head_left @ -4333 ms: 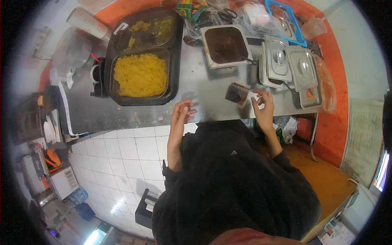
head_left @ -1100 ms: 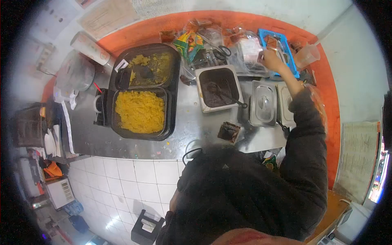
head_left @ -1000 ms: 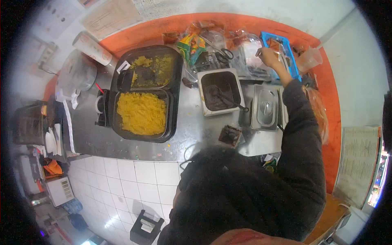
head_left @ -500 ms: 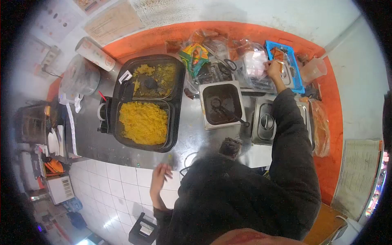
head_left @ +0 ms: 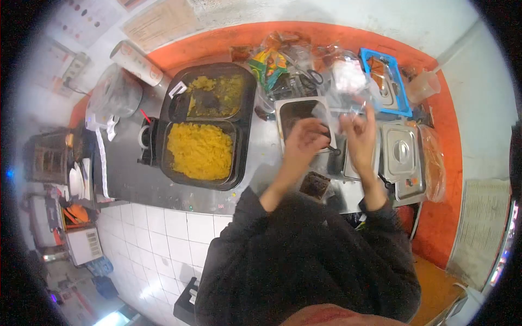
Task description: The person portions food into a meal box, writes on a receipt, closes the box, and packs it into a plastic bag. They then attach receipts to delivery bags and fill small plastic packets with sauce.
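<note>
My left hand [head_left: 307, 140] is over the steel container of dark sauce [head_left: 288, 111], its curled fingers smeared by motion. To its right, my right hand [head_left: 359, 136] is raised above the steel lids with fingers pinched together. A faint clear, film-like blur shows between the hands; what the right hand grips is too indistinct to name. Below them a small dark-filled clear packet [head_left: 315, 185] lies on the steel table [head_left: 136, 182]. A dark ladle handle [head_left: 334, 150] sticks out over the container's right rim.
A black tray [head_left: 247, 130] at left holds two pans, one heaped with yellow food [head_left: 200, 151]. Plastic bags [head_left: 348, 76], scissors [head_left: 314, 76] and a blue basket [head_left: 406, 103] stand along the back. A lidded steel container [head_left: 401, 151] is at right, a black stool [head_left: 187, 301] below.
My right hand has come back from the plastic bags toward me. My left hand has risen from below the table's front edge to the sauce container. The camera view has shifted slightly.
</note>
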The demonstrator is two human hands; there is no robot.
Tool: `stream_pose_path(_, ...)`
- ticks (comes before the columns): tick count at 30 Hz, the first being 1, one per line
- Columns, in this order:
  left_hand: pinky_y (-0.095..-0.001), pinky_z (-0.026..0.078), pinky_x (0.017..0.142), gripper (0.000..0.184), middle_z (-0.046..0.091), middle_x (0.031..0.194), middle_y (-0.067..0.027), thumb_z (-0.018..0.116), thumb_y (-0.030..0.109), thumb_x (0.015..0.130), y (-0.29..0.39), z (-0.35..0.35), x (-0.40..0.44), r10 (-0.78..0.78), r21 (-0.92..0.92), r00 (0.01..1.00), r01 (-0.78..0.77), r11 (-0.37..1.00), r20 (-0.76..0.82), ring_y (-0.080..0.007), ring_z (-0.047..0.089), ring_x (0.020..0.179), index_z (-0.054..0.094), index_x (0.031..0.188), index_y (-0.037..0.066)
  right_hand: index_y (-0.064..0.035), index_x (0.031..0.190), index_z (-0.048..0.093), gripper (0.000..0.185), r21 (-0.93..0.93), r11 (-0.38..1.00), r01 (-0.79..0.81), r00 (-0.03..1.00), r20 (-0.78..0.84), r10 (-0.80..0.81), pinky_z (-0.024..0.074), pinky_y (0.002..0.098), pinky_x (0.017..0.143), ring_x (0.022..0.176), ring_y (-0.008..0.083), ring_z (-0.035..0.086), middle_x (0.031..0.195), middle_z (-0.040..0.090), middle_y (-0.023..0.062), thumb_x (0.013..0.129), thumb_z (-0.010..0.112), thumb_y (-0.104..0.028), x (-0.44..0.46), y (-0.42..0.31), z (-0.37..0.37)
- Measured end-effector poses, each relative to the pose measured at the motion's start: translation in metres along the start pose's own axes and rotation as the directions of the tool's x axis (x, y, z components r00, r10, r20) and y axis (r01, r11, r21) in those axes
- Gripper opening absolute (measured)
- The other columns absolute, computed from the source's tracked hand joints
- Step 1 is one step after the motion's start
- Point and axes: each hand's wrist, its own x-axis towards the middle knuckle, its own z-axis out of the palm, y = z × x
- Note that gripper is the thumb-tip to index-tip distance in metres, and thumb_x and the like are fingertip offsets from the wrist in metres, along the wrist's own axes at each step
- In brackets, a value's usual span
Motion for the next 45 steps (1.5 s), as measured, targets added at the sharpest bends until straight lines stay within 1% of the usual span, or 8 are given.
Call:
stream_pose_path(6,-0.0265,0.049,0.077,0.014,0.063,0.089,-0.0063,0.060,0.003,0.085,-0.013,-0.008,-0.027,0.009,-0.027,0.990,-0.013,1.000,-0.141,-0.0139,0.061,0.082,0.057,0.098,-0.002,-0.0049,0.129,0.034,0.055,0.205,0.977,-0.067,0.973,-0.205,0.109,0.0407,0.0188,0.066,0.076,0.0070,0.052,0.083,0.057,0.0017,0.083,0.063,-0.001,-0.059,0.015,0.034)
stream_pose_path(12,-0.0253,0.047,0.072,0.009,0.064,0.080,-0.0075,0.066,0.006,0.081,0.011,-0.039,-0.044,0.101,0.430,0.976,-0.010,0.903,-0.190,-0.0143,0.061,0.077,0.062,0.083,-0.002,-0.0019,0.096,0.062,0.027,-0.604,0.747,0.276,0.901,-0.107,-0.420,0.0436,0.0280,0.071,0.080,0.0188,0.055,0.084,0.058,0.0093,0.073,0.074,-0.010,-0.060,0.004,0.030)
stream_pose_path(18,-0.0254,0.046,0.067,0.011,0.063,0.075,-0.0036,0.070,0.006,0.078,0.030,-0.055,-0.047,0.062,0.707,0.997,-0.073,0.704,0.041,-0.0092,0.058,0.072,0.062,0.079,-0.001,0.0016,0.091,0.064,0.022,-0.358,0.919,-0.164,0.878,0.372,0.302,0.0475,0.0268,0.063,0.066,0.0155,0.061,0.070,0.064,0.0123,0.086,0.063,-0.020,-0.060,0.003,0.035)
stream_pose_path(27,-0.0276,0.045,0.064,0.010,0.062,0.070,-0.0029,0.062,0.013,0.084,0.007,-0.060,-0.045,-0.034,0.400,0.999,0.023,0.916,0.019,-0.0124,0.059,0.062,0.062,0.081,0.004,0.0005,0.092,0.056,0.015,-0.448,0.890,0.085,0.845,0.506,0.173,0.0463,0.0380,0.062,0.063,0.0341,0.058,0.072,0.060,0.0183,0.086,0.055,-0.013,-0.054,-0.004,0.039)
stream_pose_path(29,-0.0299,0.041,0.060,0.011,0.061,0.063,-0.0046,0.061,0.017,0.082,0.015,-0.062,-0.045,0.154,0.907,0.965,-0.254,0.337,0.213,-0.0190,0.057,0.054,0.060,0.077,0.008,0.0000,0.093,0.056,0.015,-0.528,0.837,0.144,0.869,0.473,0.149,0.0460,0.0404,0.063,0.065,0.0376,0.056,0.072,0.059,0.0197,0.084,0.056,-0.012,-0.056,0.007,0.041)
stream_pose_path(34,-0.0349,0.038,0.054,0.017,0.054,0.057,-0.0106,0.061,0.018,0.076,0.023,-0.044,-0.051,0.331,0.975,0.944,-0.079,0.209,0.006,-0.0302,0.053,0.055,0.052,0.066,0.008,-0.0017,0.092,0.057,0.015,-0.771,0.637,0.010,0.929,0.244,0.280,0.0460,0.0431,0.066,0.072,0.0379,0.056,0.086,0.060,0.0205,0.080,0.060,-0.011,-0.054,0.017,0.045)
stream_pose_path(39,-0.0354,0.037,0.055,0.016,0.052,0.053,-0.0082,0.062,0.016,0.074,0.026,-0.041,-0.050,0.355,0.983,0.934,-0.092,0.161,0.029,-0.0289,0.053,0.051,0.052,0.066,0.008,-0.0101,0.108,0.059,0.034,-0.687,0.436,0.582,0.807,0.422,-0.413,0.0492,0.0384,0.067,0.087,0.0298,0.058,0.130,0.043,0.0168,0.077,0.060,0.001,-0.065,0.026,0.047)
stream_pose_path(45,-0.0477,0.037,0.090,0.030,0.055,0.113,-0.0056,0.066,0.024,0.074,0.025,-0.057,-0.046,0.261,0.903,0.880,-0.425,0.060,0.396,-0.0249,0.052,0.108,0.059,0.102,0.015,-0.0103,0.114,0.060,0.038,-0.493,0.813,0.310,0.931,0.332,-0.154,0.0514,0.0294,0.073,0.093,0.0252,0.057,0.144,0.029,0.0157,0.079,0.060,0.002,-0.065,0.035,0.045)
